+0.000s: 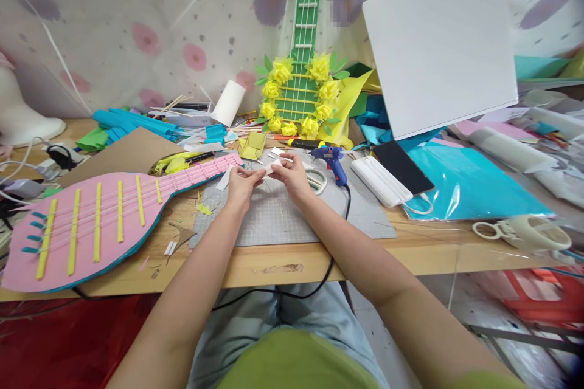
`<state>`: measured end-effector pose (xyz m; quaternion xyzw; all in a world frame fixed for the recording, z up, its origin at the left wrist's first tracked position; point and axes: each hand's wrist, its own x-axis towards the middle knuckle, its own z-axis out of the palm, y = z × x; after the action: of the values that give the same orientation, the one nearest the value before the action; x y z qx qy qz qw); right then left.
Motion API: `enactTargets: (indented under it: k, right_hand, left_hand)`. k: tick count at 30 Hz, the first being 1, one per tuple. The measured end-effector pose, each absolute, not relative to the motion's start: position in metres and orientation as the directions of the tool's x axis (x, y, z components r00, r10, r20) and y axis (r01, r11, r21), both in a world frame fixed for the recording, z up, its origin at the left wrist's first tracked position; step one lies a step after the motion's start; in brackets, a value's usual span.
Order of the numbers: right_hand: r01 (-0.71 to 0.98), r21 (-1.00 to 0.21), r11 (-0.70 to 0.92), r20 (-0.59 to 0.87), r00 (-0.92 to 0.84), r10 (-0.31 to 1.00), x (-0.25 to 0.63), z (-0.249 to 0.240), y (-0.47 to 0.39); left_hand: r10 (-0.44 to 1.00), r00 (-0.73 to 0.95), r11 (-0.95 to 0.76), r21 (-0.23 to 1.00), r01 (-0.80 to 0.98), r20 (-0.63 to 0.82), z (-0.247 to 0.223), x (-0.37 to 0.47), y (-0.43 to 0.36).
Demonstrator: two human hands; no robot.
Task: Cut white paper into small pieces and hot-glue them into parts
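Between my two hands, over the grey cutting mat (283,219), is a small white paper strip (272,167). The fingers of my left hand (244,185) pinch its left end. My right hand (292,175) pinches the other end, thumb and forefinger closed on it. Just right of my right hand lie white-handled scissors (316,181), partly hidden behind it. A blue glue gun (333,161) rests farther right, its black cord running down over the table edge. To the left, the neck of a pink paper lute (104,219) with yellow bars reaches close to my left hand.
A green paper instrument with yellow roses (301,85) stands at the back. A white board (442,42) leans at the right. A white power bank (378,181), a black phone (404,167), a blue plastic-wrapped pack (474,185) and a tape roll (542,234) lie on the right.
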<state>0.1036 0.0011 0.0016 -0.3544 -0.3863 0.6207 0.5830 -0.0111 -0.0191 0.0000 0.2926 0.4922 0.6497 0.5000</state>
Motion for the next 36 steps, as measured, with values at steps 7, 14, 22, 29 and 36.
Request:
enactTargets:
  k: [7,14,22,29,36]
  right_hand:
    - [-0.419,-0.907,0.038,0.04,0.003,0.999,0.105,0.003,0.002]
    - [-0.443,-0.895,0.042,0.024,0.047,0.999,0.112,0.002,0.011]
    - [-0.458,-0.888,0.039,-0.004,0.093,0.996,0.121,0.001,0.026]
    - [-0.441,-0.897,0.043,0.006,0.085,0.996,0.123,0.001,0.028]
    - [-0.429,-0.903,0.029,0.024,0.018,1.0,0.12,0.003,0.022]
  left_hand:
    - [0.945,-0.304,0.018,0.949,-0.314,-0.118,-0.003,-0.012,-0.014]
    - [0.963,-0.211,0.103,0.949,-0.298,-0.171,0.001,-0.007,0.001]
    - [0.952,-0.244,0.135,0.968,-0.214,-0.186,0.002,0.006,0.013]
    - [0.946,-0.292,0.06,0.961,-0.271,-0.142,-0.005,0.01,0.01]
    - [0.931,-0.354,0.004,0.973,-0.231,-0.088,-0.005,0.009,0.007]
